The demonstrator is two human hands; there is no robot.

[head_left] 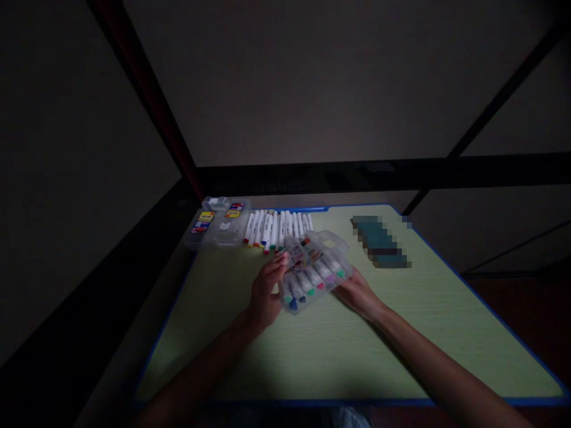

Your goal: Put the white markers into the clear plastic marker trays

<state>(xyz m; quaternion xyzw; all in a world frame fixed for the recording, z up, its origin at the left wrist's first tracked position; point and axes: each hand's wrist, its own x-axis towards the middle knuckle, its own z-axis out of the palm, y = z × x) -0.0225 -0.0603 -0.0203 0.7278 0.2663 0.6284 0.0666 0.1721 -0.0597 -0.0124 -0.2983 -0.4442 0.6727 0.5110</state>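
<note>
Between my two hands, tilted above the table, is a clear plastic marker case [314, 270]. White markers with green, blue, pink and purple ends show through its wall, beside a printed label. My left hand [266, 292] grips the case's left side, its fingers near the label. My right hand [357, 292] holds the right side from below, with its fingertips hidden behind the case. Just beyond, a row of loose white markers [279, 229] with coloured ends lies side by side on the table.
An opened clear plastic case [227, 229] with yellow and blue labels lies at the table's far left corner. A pixelated teal flat object [381, 242] lies at the back right. The pale green table [357, 362] has a blue edge, and walls stand behind and to the left.
</note>
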